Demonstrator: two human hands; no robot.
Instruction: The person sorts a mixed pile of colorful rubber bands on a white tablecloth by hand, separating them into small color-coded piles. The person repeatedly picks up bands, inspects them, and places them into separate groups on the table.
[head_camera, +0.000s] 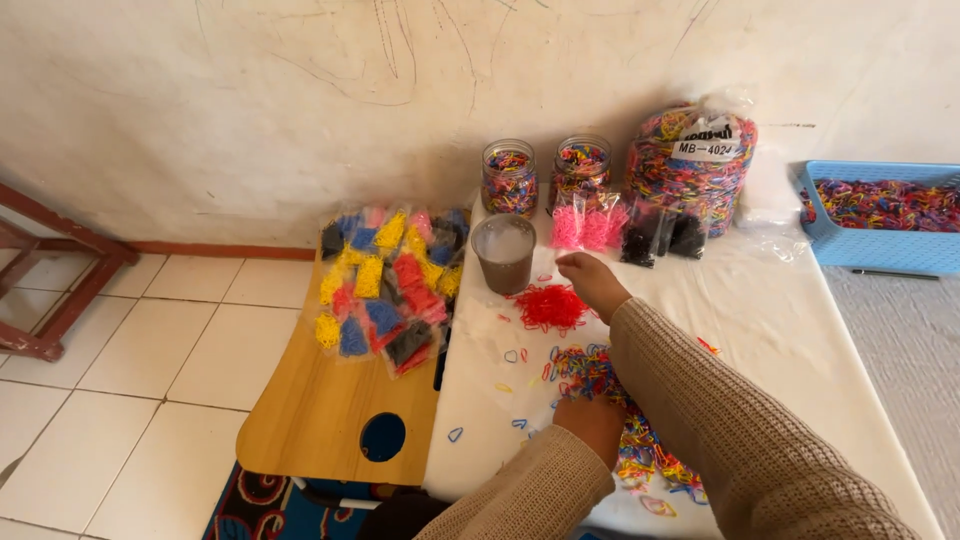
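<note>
My right hand (592, 280) reaches forward over the white-covered table (800, 330), fingers together just above a small heap of red rubber bands (550, 306). My left hand (592, 425) rests on a mixed-colour pile of small rubber bands (590, 375) near the front edge, fingers curled into the pile. Whether either hand pinches a band is too small to see. A clear plastic cup (504, 253) stands just left of my right hand. Both arms wear a tan knitted sleeve.
A clear bag of small colour-sorted packets (390, 285) lies on a wooden board (320, 410). Two jars of bands (509, 178), pink packets (588, 226), black packets (662, 238) and a big bag of bands (692, 160) stand at the back. A blue basket (880, 215) sits right.
</note>
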